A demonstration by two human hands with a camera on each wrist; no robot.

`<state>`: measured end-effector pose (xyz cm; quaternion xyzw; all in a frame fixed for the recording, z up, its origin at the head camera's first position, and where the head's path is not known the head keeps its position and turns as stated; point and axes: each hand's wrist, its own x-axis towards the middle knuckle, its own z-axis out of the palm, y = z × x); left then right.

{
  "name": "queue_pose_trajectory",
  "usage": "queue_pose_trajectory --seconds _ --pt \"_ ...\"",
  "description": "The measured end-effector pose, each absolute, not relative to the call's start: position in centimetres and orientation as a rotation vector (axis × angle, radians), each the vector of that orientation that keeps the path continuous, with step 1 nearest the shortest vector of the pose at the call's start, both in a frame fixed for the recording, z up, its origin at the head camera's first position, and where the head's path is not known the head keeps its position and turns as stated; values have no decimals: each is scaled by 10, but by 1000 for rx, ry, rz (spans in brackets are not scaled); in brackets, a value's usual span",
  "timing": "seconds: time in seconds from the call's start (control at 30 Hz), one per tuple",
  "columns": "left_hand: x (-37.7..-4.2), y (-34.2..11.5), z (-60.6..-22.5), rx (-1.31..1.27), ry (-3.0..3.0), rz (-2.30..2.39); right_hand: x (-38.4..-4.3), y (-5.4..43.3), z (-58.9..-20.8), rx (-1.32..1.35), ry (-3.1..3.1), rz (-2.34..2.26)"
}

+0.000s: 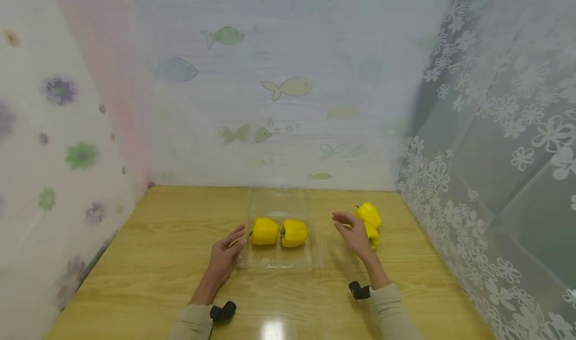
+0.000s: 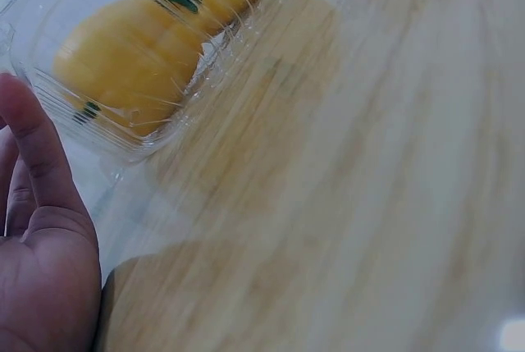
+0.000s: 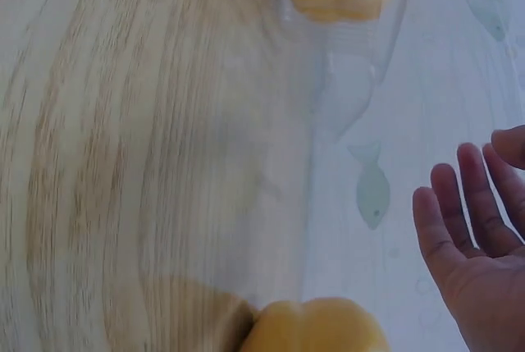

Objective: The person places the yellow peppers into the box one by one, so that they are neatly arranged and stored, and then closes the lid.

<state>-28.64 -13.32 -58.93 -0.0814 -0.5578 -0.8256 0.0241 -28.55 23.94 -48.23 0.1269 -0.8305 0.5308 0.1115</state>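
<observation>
Two yellow peppers (image 1: 264,231) are seated in the clear container (image 1: 283,266); two loose peppers (image 1: 369,214) are left on the tabletop (image 1: 180,220) beside the right hand (image 1: 356,236). Nothing is grasped, the fingers of both hands being released, with the left hand (image 1: 223,255) placed at the container's side. Loading seems half done; a loose pepper should be gripped next

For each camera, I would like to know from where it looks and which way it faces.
Head: worn on the head, facing forward and down at the wall, table, tray and peppers; left hand, right hand and sleeves show.
Left wrist: on that wrist, facing the tray and table; left hand at left edge.
Right wrist: on that wrist, facing table, tray end and wall; right hand at right edge.
Shared: head and left wrist both show the two peppers in the tray.
</observation>
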Motion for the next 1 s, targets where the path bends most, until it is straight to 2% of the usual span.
queue_pose_trajectory --seconds 0.27,1.0 --pt "-289 -135 -587 -265 -1705 -2563 -300 263 -496 305 -2429 1514" --pt "-290 -137 -588 -254 -1716 -2580 -302 325 -498 119 -2683 1346"
